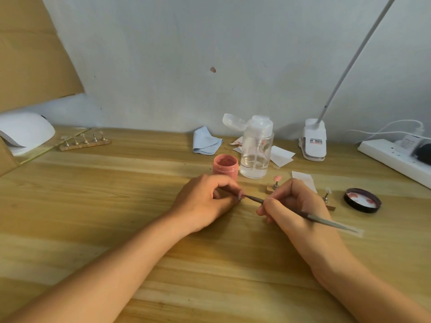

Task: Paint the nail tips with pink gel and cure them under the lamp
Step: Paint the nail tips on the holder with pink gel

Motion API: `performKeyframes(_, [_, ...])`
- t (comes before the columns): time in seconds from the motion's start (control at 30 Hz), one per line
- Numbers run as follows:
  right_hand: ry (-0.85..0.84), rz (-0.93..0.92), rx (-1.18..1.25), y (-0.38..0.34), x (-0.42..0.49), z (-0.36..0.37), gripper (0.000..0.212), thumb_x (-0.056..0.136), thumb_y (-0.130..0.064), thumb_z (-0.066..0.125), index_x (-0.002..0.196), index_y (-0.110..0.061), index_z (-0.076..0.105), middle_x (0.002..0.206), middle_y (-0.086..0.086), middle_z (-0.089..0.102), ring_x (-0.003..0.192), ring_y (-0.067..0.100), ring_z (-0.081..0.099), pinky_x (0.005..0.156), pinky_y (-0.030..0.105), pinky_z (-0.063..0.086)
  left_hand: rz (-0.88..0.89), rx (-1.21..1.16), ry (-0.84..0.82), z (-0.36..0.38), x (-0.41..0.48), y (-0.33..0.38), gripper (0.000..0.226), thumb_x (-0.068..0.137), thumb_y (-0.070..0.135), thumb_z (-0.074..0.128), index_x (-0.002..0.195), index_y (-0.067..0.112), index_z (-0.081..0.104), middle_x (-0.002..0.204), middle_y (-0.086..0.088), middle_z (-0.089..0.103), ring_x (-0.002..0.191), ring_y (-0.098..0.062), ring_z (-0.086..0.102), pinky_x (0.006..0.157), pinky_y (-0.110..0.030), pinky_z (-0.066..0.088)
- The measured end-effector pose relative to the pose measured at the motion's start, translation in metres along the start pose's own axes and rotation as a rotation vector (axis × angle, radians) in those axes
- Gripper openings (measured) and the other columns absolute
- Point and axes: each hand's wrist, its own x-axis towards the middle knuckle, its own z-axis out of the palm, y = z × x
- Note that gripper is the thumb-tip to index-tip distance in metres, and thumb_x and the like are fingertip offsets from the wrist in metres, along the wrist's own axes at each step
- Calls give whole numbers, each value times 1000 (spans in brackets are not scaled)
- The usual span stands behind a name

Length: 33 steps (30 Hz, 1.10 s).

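Note:
My left hand (205, 201) pinches a small nail tip on its metal stand (240, 198) just above the wooden table (93, 217). My right hand (293, 206) grips a thin brush (310, 217), its front end touching that nail tip. The open pink gel jar (225, 168) stands right behind my left hand. A wooden holder (271, 189) partly hidden behind my right hand carries a pink-painted tip (277, 178) and a white tip (328, 191). The white curing lamp (23, 132) sits at the far left, with a second strip of tips on stands (85, 142) beside it.
A clear pump bottle (255, 151) stands beside the jar. The jar's black lid (362, 200) lies at the right. A blue cloth (206, 141), paper wipes (281, 156), a clip lamp base (313, 141) and a white power strip (394, 160) line the back. Cardboard (32, 47) leans at the left.

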Motion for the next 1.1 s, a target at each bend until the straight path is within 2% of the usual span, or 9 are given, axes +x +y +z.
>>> performKeyframes(0.3, [17, -2, -72, -1, -1, 0, 9, 76, -7, 64, 71, -8, 57, 70, 10, 71, 62, 19, 59, 68, 43, 47, -8, 4, 3, 1, 1, -3, 10, 87, 28, 74, 79, 34, 72, 37, 16, 42, 38, -3, 37, 48, -26, 22])
performKeyframes(0.43, [38, -17, -61, -1, 0, 0, 9, 79, -3, 64, 73, -6, 57, 70, 10, 70, 63, 20, 58, 69, 41, 46, -11, 7, 7, 1, 2, -3, 11, 86, 31, 74, 77, 35, 71, 37, 16, 42, 38, -3, 36, 49, -26, 22])
performKeyframes(0.53, [-1, -37, -83, -2, -1, 0, 8, 74, -7, 63, 71, -7, 56, 67, 12, 69, 61, 21, 57, 65, 42, 44, 5, 26, -6, 0, 1, -2, 14, 87, 24, 73, 79, 35, 71, 41, 25, 48, 40, 0, 40, 48, -21, 23])
performKeyframes(0.67, [13, -48, -75, 0, 0, -1, 12, 78, -2, 62, 69, -8, 56, 67, 14, 69, 62, 32, 55, 64, 44, 44, 9, 30, -3, 0, 1, -2, 11, 88, 26, 73, 80, 34, 71, 39, 23, 46, 38, 1, 39, 48, -22, 22])
performKeyframes(0.77, [-12, -54, -94, 2, 0, -1, 11, 78, -3, 63, 71, -6, 55, 66, 13, 69, 58, 21, 56, 61, 35, 44, 19, 22, -8, 0, 1, -2, 9, 87, 24, 74, 82, 32, 73, 40, 21, 47, 39, 0, 38, 50, -25, 24])
performKeyframes(0.9, [2, -45, -67, 2, 1, -1, 9, 76, -6, 64, 71, -6, 56, 70, 16, 68, 63, 26, 57, 67, 45, 46, 11, 27, -7, 0, 1, -2, 11, 88, 26, 73, 81, 34, 71, 39, 22, 46, 38, 1, 40, 48, -22, 21])
performKeyframes(1.03, [32, -61, -14, 3, 1, -1, 11, 79, 2, 63, 77, -3, 54, 79, 24, 65, 65, 21, 54, 64, 33, 41, 28, 55, -1, 0, 0, 1, 20, 88, 25, 73, 75, 39, 67, 41, 28, 48, 38, 3, 41, 44, -16, 21])
performKeyframes(1.1, [25, -53, -14, 5, 3, -2, 13, 80, 4, 63, 79, -4, 53, 78, 21, 63, 65, 17, 53, 59, 23, 40, 32, 70, 2, 0, 0, 1, 22, 88, 25, 72, 74, 41, 66, 41, 28, 48, 38, 3, 41, 44, -16, 24])
